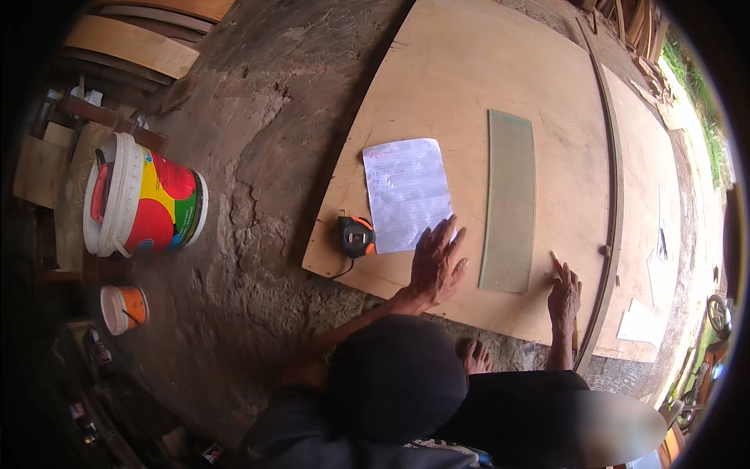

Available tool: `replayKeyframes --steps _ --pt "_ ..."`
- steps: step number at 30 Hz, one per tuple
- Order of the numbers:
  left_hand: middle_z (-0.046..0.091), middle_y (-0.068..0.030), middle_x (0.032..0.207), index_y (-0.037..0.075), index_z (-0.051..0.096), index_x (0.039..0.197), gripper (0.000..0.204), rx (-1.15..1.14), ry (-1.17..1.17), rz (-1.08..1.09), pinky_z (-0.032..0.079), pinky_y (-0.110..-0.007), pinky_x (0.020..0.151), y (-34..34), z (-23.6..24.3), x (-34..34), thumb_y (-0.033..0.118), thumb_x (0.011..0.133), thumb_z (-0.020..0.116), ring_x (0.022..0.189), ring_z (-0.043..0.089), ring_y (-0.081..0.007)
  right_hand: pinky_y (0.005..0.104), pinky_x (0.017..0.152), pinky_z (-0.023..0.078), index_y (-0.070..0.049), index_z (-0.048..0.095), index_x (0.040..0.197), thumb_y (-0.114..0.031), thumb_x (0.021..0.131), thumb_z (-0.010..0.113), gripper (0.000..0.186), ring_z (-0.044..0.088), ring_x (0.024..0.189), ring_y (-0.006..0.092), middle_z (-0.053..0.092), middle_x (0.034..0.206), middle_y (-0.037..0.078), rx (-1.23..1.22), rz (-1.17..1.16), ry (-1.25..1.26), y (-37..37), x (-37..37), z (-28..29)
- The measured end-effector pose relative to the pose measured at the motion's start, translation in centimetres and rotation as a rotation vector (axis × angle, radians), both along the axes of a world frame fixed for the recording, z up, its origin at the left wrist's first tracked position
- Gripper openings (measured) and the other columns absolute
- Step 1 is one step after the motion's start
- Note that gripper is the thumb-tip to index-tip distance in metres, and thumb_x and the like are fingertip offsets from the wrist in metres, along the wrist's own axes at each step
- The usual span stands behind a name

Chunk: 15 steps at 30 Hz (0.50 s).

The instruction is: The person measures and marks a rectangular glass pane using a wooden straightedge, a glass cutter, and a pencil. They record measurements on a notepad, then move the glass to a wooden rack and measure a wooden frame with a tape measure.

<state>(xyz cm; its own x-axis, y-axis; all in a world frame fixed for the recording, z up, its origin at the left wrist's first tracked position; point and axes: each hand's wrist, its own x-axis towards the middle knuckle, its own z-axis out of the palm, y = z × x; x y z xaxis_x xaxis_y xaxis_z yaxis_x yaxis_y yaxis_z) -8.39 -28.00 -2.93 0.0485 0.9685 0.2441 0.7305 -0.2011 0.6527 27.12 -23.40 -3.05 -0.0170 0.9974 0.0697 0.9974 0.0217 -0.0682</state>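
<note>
My left hand rests on a plywood sheet, its fingers spread over the lower right corner of a lined white paper with handwriting on it. At that paper's lower left lies a black and orange tape measure. A narrow rectangular glass strip lies flat on the plywood between my two hands. To the right of the strip's near end, my right hand is closed around a thin, pale-tipped stick that looks like a pencil. Most of the stick is hidden by my fingers.
A long thin wooden strip runs along the plywood's right side. Beyond it, white papers lie on another board. On the rough floor at left stand a large colourful paint bucket and a small orange tub. A dark cap fills the lower middle.
</note>
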Motion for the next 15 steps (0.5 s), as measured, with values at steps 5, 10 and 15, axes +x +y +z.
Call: replayKeyframes --steps 5,10,15 --pt "0.036 -0.0209 0.152 0.001 0.047 0.142 0.064 -0.054 0.183 0.107 0.023 -0.059 0.115 -0.8 -1.3 -4.2 0.03 0.089 0.066 0.141 0.032 -0.0401 0.0483 0.087 0.049 -0.002 0.058 0.126 -0.002 0.089 0.055 0.036 0.059 0.102 0.0367 0.063 0.112 0.018 -0.213 0.091 -0.093 2.4 1.1 0.9" --pt "0.038 -0.0215 0.152 0.0 0.046 0.142 0.063 -0.057 0.193 0.074 0.025 -0.056 0.115 -1.4 -2.2 -5.6 0.036 0.092 0.061 0.142 0.032 -0.0377 0.0458 0.071 0.048 -0.004 0.058 0.108 -0.006 0.092 0.059 0.016 0.062 0.086 0.0338 0.058 0.094 0.018 -0.095 0.344 0.118 8.7 -3.7 8.4" --pt "0.037 -0.0212 0.154 0.0 0.045 0.143 0.063 -0.055 0.265 0.079 0.028 -0.049 0.113 -1.4 -1.7 -5.0 0.037 0.094 0.058 0.143 0.032 -0.034 0.0372 0.062 0.046 -0.004 0.052 0.09 -0.011 0.091 0.068 0.018 0.058 0.067 0.0239 0.056 0.076 0.012 -0.17 0.555 0.409 14.5 -14.8 14.5"
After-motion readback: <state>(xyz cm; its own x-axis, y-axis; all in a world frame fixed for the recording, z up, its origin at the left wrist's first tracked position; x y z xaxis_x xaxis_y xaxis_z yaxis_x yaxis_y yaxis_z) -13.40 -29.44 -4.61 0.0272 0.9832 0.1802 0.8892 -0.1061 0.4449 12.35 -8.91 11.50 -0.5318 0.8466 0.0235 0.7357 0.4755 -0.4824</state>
